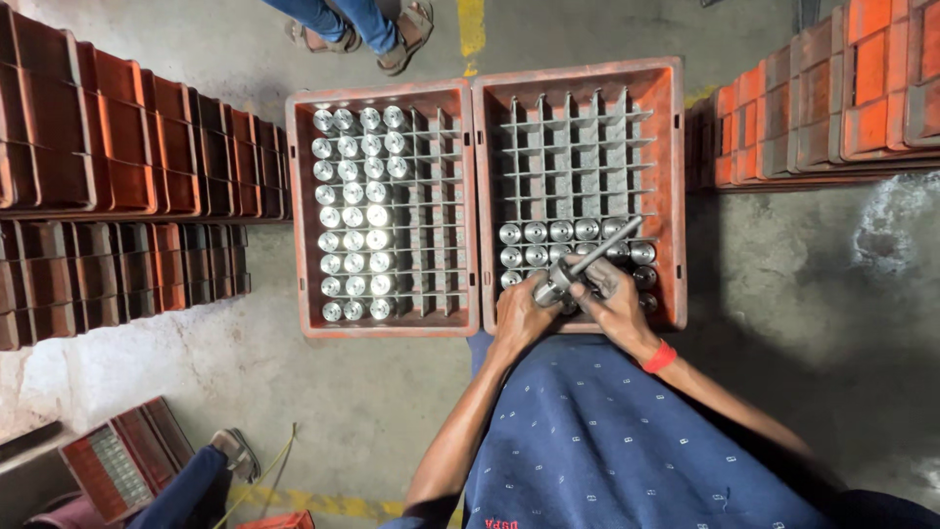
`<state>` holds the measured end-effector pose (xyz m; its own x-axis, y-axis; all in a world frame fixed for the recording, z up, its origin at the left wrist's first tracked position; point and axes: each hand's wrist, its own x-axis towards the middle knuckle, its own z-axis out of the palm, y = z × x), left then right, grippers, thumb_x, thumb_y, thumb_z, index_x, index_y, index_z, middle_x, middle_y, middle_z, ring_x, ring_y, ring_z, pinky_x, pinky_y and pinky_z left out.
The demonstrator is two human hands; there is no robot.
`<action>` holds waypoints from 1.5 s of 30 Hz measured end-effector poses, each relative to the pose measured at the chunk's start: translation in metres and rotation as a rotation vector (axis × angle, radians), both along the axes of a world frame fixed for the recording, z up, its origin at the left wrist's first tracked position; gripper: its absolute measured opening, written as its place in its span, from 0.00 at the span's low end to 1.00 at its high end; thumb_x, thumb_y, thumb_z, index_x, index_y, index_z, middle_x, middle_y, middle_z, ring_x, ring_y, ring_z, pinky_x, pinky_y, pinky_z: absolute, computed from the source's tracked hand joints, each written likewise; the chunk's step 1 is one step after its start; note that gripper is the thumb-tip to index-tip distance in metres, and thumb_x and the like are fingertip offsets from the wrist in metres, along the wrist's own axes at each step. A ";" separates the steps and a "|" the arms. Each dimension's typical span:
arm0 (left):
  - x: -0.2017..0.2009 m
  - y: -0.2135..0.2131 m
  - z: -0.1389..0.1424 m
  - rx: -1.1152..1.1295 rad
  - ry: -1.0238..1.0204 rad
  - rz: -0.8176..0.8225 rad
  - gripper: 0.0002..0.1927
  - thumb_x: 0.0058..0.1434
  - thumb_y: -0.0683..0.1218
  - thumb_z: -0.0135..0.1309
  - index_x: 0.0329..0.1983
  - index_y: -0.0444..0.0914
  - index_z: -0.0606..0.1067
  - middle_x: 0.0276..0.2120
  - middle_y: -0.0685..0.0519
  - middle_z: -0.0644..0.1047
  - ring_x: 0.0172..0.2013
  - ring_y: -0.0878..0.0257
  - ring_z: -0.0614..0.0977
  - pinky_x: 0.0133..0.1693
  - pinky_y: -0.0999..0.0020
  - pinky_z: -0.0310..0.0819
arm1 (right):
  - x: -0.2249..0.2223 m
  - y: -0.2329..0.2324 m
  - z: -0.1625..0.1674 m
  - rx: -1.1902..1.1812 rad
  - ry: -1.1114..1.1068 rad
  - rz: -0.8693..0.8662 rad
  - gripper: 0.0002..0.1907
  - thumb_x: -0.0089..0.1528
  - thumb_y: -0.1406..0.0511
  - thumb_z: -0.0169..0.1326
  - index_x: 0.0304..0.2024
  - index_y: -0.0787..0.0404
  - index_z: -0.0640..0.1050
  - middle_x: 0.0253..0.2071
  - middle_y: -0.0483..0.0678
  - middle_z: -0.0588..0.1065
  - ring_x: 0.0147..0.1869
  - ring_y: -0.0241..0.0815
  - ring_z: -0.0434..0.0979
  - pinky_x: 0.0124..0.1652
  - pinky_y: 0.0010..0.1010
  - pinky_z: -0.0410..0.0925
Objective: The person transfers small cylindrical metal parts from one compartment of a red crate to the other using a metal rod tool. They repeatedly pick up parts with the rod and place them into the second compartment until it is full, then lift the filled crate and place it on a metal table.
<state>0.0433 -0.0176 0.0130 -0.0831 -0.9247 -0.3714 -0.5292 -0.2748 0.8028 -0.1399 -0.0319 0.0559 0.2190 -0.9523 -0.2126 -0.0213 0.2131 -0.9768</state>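
Note:
Two orange crates with grey divider grids stand side by side on the floor in front of me. The left crate [299,211] holds several shiny metal cylinders [354,211] in its left columns. The right crate [674,186] has metal cylinders [548,233] only in its near rows. Over that crate's near edge my left hand [519,315] grips the thick end of a metal cylinder with a long thin shaft [587,260]. My right hand [617,294] closes on the same part from the right. A red band [660,357] circles my right wrist.
Stacks of dark red empty crates [117,176] line the left side, and orange stacked crates [832,98] stand at the upper right. Another person's sandalled feet [362,39] are beyond the crates. A second person's foot [230,456] and a small crate [122,470] sit at lower left.

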 end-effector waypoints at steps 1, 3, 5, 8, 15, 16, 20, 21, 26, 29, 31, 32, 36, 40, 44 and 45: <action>-0.004 0.000 0.004 0.058 0.000 -0.044 0.25 0.49 0.48 0.68 0.52 0.40 0.81 0.38 0.41 0.84 0.39 0.47 0.86 0.43 0.54 0.78 | -0.005 0.001 0.000 -0.019 -0.001 0.031 0.25 0.64 0.65 0.59 0.62 0.68 0.72 0.57 0.51 0.77 0.64 0.40 0.75 0.62 0.30 0.67; -0.012 -0.002 0.009 0.077 0.065 -0.088 0.27 0.49 0.48 0.67 0.54 0.39 0.81 0.39 0.40 0.84 0.40 0.47 0.86 0.44 0.55 0.78 | -0.016 0.005 -0.003 -0.054 -0.006 0.094 0.25 0.64 0.65 0.59 0.61 0.69 0.72 0.61 0.51 0.75 0.66 0.40 0.73 0.63 0.32 0.66; -0.020 -0.003 0.012 0.080 0.146 -0.116 0.29 0.49 0.49 0.67 0.55 0.37 0.79 0.40 0.39 0.84 0.41 0.47 0.86 0.46 0.56 0.78 | -0.032 0.007 -0.012 0.265 -0.164 0.074 0.26 0.60 0.65 0.59 0.60 0.65 0.72 0.58 0.46 0.76 0.64 0.38 0.74 0.55 0.38 0.72; -0.030 -0.005 0.013 0.125 0.249 -0.144 0.31 0.49 0.52 0.67 0.55 0.32 0.77 0.40 0.38 0.83 0.42 0.47 0.87 0.47 0.56 0.78 | -0.059 0.003 -0.035 0.276 -0.138 0.091 0.24 0.61 0.67 0.59 0.60 0.66 0.74 0.56 0.47 0.78 0.62 0.38 0.76 0.57 0.33 0.71; -0.061 -0.038 -0.006 -0.167 -0.002 -0.266 0.34 0.64 0.57 0.59 0.67 0.33 0.67 0.50 0.32 0.78 0.45 0.39 0.83 0.45 0.50 0.77 | -0.130 -0.021 -0.066 0.132 -0.163 -0.394 0.18 0.66 0.73 0.54 0.60 0.66 0.74 0.53 0.44 0.78 0.55 0.32 0.76 0.57 0.22 0.69; -0.069 -0.045 -0.012 -0.297 -0.044 -0.289 0.33 0.66 0.55 0.56 0.70 0.34 0.65 0.54 0.32 0.77 0.44 0.38 0.82 0.44 0.49 0.77 | -0.139 -0.021 -0.064 0.109 -0.181 -0.416 0.18 0.68 0.73 0.53 0.61 0.67 0.75 0.52 0.44 0.78 0.54 0.31 0.75 0.56 0.22 0.67; -0.105 -0.063 -0.034 -0.443 -0.175 -0.445 0.33 0.61 0.42 0.53 0.72 0.37 0.63 0.60 0.32 0.70 0.50 0.36 0.79 0.47 0.51 0.77 | -0.155 -0.018 -0.052 0.060 -0.211 -0.461 0.18 0.69 0.75 0.52 0.62 0.69 0.75 0.50 0.43 0.76 0.51 0.30 0.72 0.54 0.22 0.65; -0.111 -0.064 -0.038 -0.511 -0.202 -0.482 0.38 0.54 0.36 0.52 0.72 0.38 0.63 0.62 0.34 0.70 0.52 0.37 0.78 0.51 0.52 0.77 | -0.153 -0.016 -0.050 0.057 -0.212 -0.462 0.18 0.68 0.75 0.52 0.62 0.69 0.75 0.50 0.43 0.76 0.51 0.30 0.72 0.55 0.22 0.66; -0.101 -0.051 -0.044 -0.537 0.070 -0.298 0.32 0.58 0.34 0.57 0.67 0.41 0.69 0.60 0.39 0.73 0.56 0.39 0.77 0.55 0.53 0.74 | -0.140 0.002 -0.052 0.132 -0.173 -0.478 0.18 0.68 0.71 0.52 0.61 0.69 0.74 0.52 0.44 0.77 0.55 0.32 0.75 0.58 0.24 0.66; -0.055 -0.050 -0.036 -0.558 0.021 -0.090 0.23 0.60 0.37 0.60 0.59 0.43 0.75 0.56 0.44 0.76 0.54 0.42 0.79 0.54 0.54 0.74 | -0.133 0.013 -0.061 0.142 -0.179 -0.505 0.19 0.68 0.70 0.53 0.61 0.69 0.73 0.53 0.45 0.77 0.57 0.34 0.76 0.60 0.25 0.66; -0.007 -0.059 -0.029 -0.570 -0.122 0.053 0.18 0.62 0.38 0.60 0.55 0.43 0.78 0.52 0.47 0.77 0.51 0.46 0.80 0.52 0.55 0.74 | -0.129 0.023 -0.064 0.163 -0.195 -0.521 0.20 0.67 0.70 0.54 0.62 0.70 0.73 0.53 0.45 0.77 0.58 0.35 0.76 0.60 0.26 0.66; 0.021 -0.067 -0.026 -0.601 -0.211 0.127 0.17 0.62 0.39 0.61 0.55 0.44 0.78 0.52 0.47 0.78 0.52 0.45 0.79 0.54 0.55 0.73 | -0.124 0.026 -0.065 0.178 -0.220 -0.529 0.20 0.68 0.71 0.54 0.62 0.70 0.73 0.53 0.46 0.77 0.57 0.35 0.75 0.60 0.26 0.65; 0.130 -0.119 -0.021 -0.566 -0.587 0.249 0.22 0.61 0.45 0.61 0.58 0.39 0.72 0.60 0.34 0.70 0.57 0.38 0.74 0.59 0.45 0.67 | -0.100 0.037 -0.070 0.200 -0.232 -0.538 0.20 0.67 0.72 0.52 0.62 0.70 0.73 0.54 0.46 0.77 0.58 0.36 0.75 0.60 0.27 0.66; 0.183 -0.163 -0.023 -0.447 -0.731 0.262 0.30 0.61 0.55 0.60 0.65 0.42 0.72 0.61 0.29 0.66 0.61 0.33 0.66 0.61 0.41 0.59 | -0.070 0.036 -0.075 0.207 -0.209 -0.536 0.21 0.66 0.74 0.52 0.63 0.71 0.72 0.55 0.49 0.76 0.59 0.38 0.75 0.60 0.28 0.66; 0.187 -0.186 -0.023 -0.488 -0.763 0.186 0.34 0.59 0.63 0.60 0.63 0.42 0.73 0.63 0.31 0.65 0.65 0.35 0.63 0.61 0.39 0.57 | -0.046 0.037 -0.077 0.280 -0.201 -0.535 0.23 0.65 0.76 0.51 0.63 0.70 0.71 0.58 0.49 0.75 0.61 0.38 0.74 0.61 0.27 0.66; 0.187 -0.190 -0.023 -0.473 -0.774 0.179 0.33 0.60 0.64 0.61 0.62 0.41 0.73 0.64 0.31 0.65 0.66 0.36 0.63 0.62 0.38 0.56 | -0.041 0.037 -0.078 0.271 -0.222 -0.529 0.24 0.63 0.76 0.50 0.63 0.70 0.71 0.59 0.49 0.75 0.62 0.38 0.74 0.61 0.27 0.66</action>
